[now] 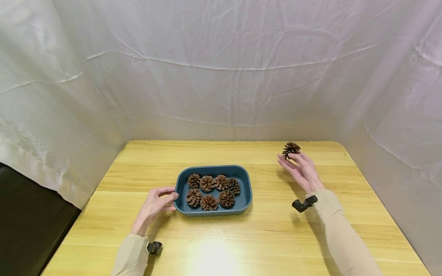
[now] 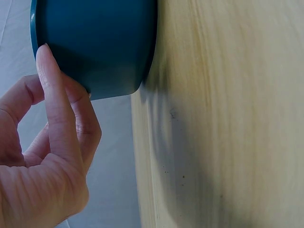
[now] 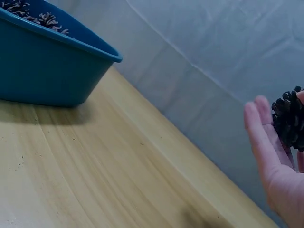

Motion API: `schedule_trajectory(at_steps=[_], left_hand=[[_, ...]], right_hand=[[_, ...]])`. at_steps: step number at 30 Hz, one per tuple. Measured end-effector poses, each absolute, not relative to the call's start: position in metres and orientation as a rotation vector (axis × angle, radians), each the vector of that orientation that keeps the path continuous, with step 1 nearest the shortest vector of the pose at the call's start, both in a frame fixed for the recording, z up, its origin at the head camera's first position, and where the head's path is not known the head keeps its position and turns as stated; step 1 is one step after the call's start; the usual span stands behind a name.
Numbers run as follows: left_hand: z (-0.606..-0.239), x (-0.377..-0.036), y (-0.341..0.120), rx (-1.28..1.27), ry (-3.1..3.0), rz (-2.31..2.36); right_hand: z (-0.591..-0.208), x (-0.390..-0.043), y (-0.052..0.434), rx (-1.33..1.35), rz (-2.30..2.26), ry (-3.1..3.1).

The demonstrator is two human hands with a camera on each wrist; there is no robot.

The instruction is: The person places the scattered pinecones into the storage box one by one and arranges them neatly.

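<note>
A dark blue rectangular tub (image 1: 221, 213) with rounded corners stands on the table, holding several brown pine cones (image 1: 209, 202). At its left end my left hand (image 1: 153, 207) grips the wall; in the left wrist view one digit lies along the rim while other fingers bend against the outside of the tub (image 2: 104, 71). Off to the right of the tub, my right hand (image 1: 302, 171) holds a single pine cone (image 1: 291, 148) above the table. This pine cone (image 3: 289, 118) is cut off by the frame edge in the right wrist view.
The pale wooden table (image 1: 276, 237) bears small dark specks. White cloth (image 1: 235, 92) hangs behind it and along both sides. A dark surface (image 1: 31, 222) shows at the lower left. Each wrist carries a black camera mount (image 1: 304, 203).
</note>
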State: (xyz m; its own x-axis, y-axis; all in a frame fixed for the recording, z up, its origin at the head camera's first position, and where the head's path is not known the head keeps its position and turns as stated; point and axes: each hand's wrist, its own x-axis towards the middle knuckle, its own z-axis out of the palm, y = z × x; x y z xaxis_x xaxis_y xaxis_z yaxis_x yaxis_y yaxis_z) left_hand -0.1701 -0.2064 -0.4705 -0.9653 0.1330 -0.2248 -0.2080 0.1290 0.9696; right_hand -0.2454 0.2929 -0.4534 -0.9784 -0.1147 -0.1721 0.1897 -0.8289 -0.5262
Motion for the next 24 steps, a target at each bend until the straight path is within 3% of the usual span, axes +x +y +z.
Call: schedule_trajectory(at_steps=[24], left_hand=[[-0.472,-0.170,-0.206,-0.083,2.145,1.925]], right_hand=[[-0.439,-0.239,0.261,-0.066,-2.626,1.369]])
